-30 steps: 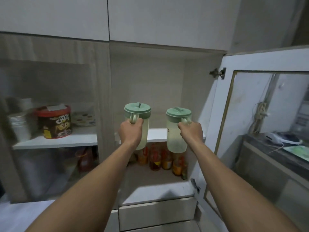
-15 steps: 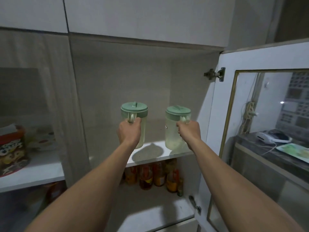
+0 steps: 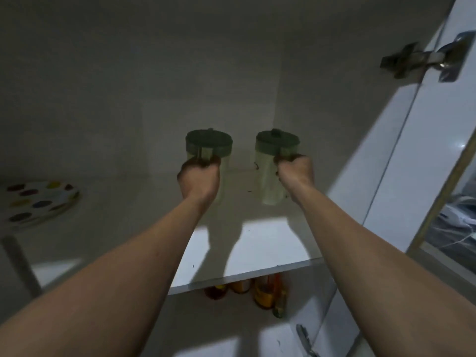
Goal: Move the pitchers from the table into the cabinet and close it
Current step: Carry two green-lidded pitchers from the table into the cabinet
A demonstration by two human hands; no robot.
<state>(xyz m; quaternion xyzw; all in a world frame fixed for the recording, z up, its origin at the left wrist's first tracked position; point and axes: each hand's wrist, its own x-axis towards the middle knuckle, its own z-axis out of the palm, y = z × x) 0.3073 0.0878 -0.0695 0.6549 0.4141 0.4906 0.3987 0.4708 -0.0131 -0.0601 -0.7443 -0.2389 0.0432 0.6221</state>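
Note:
Two pale green pitchers with darker green lids stand side by side deep in the dim cabinet, over its white shelf (image 3: 260, 253). My left hand (image 3: 199, 177) grips the handle of the left pitcher (image 3: 209, 145). My right hand (image 3: 296, 173) grips the handle of the right pitcher (image 3: 270, 173). The right pitcher's base looks to be on the shelf; my left hand hides the left pitcher's base. The white cabinet door (image 3: 401, 155) stands open at the right.
A plate with coloured dots (image 3: 38, 202) lies on the shelf at the far left. Several bottles (image 3: 262, 292) stand on the lower shelf under the pitchers. A metal hinge (image 3: 427, 60) sticks out at the upper right, on the open door.
Both hands have carried the pitchers further back into the cabinet and lower, toward the shelf. The view has come much closer to the shelf.

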